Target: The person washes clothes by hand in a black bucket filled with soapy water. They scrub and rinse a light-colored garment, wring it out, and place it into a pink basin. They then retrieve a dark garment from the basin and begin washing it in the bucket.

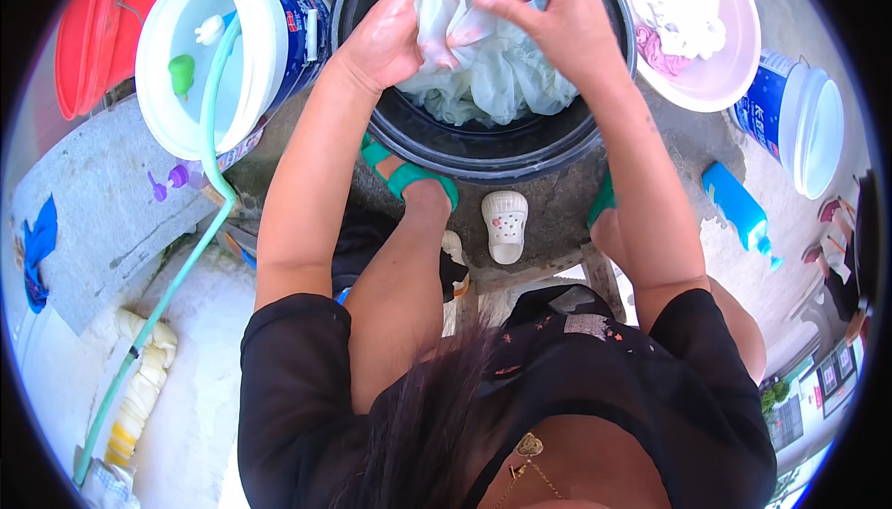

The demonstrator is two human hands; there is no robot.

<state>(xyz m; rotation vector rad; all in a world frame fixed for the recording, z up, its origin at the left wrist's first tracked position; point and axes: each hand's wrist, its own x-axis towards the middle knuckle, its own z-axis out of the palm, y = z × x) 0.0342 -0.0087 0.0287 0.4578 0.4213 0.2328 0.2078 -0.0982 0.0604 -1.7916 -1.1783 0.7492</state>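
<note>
Wet, pale, thin cloth [495, 84] lies bunched in a round black plastic basin [481, 154] in front of me. My left hand [394, 28] is over the basin's left side, wet, with a lifted fold of the cloth draped across its palm and fingers. Above the basin's right side is my right hand [557, 14], palm down, its fingers spread and slightly curled beside the raised cloth. I see no cloth gripped in it. The upper part of the basin runs out of the picture.
At left, a white bucket [150, 91] holds a green hose [209, 112]; a red plastic tub [97, 42] stands behind. At right are a pink basin [746, 42] with white and pink cloth, a blue-and-white bucket [815, 133] and a blue bottle [739, 206]. A white clog [505, 227] lies between my feet.
</note>
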